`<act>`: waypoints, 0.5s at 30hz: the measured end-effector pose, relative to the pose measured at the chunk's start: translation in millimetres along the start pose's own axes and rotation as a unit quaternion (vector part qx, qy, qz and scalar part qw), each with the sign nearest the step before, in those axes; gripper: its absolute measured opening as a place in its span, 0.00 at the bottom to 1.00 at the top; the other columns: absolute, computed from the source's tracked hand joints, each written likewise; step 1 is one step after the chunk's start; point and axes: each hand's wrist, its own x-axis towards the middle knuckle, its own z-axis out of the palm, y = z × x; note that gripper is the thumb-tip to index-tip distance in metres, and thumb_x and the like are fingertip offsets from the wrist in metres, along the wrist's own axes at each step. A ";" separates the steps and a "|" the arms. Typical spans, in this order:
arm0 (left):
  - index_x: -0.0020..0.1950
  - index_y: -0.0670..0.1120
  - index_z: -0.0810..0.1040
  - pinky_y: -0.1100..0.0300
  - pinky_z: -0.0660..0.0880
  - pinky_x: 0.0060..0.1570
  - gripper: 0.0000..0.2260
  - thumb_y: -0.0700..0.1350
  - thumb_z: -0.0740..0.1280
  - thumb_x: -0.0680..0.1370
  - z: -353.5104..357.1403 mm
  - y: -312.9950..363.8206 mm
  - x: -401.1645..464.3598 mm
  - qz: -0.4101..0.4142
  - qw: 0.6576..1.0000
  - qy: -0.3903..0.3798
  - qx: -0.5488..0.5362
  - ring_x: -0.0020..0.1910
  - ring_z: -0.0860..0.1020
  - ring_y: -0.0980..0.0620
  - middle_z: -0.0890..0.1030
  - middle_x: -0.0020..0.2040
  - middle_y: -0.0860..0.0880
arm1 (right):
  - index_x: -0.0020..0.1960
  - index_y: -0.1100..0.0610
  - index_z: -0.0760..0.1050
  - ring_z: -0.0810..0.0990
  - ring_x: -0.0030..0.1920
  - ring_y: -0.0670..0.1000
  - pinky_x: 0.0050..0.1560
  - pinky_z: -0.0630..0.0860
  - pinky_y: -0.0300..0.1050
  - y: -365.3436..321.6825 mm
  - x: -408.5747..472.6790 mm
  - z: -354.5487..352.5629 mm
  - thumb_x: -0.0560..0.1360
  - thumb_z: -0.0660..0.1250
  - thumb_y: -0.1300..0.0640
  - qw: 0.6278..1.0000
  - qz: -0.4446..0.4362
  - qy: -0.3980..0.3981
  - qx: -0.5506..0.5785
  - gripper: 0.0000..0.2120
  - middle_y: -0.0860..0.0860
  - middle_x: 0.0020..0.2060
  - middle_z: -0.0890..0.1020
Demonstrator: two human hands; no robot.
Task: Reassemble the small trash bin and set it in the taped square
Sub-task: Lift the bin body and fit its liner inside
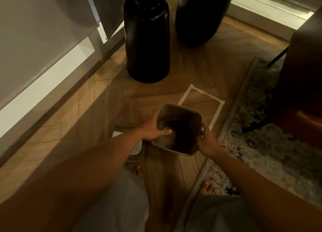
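I see the bin body (179, 130) between both hands: left hand (153, 129) clamps its left rim, thumb inside; right hand (206, 141) grips its right rim.

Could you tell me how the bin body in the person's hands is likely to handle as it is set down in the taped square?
The bin body looks rigid and probably light. The left hand and right hand hold it by its rim. Being open and apparently empty, it may tip if nudged.
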 end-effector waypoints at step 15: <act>0.76 0.61 0.31 0.45 0.65 0.70 0.67 0.57 0.82 0.57 6.2 -14.2 2.5 0.026 0.982 -0.103 0.159 0.74 0.63 0.45 0.62 0.77 0.46 | 0.77 0.55 0.57 0.62 0.69 0.48 0.67 0.60 0.41 27.1 -6.5 0.4 0.55 0.83 0.47 0.985 -0.056 -0.080 -0.144 0.57 0.50 0.70 0.64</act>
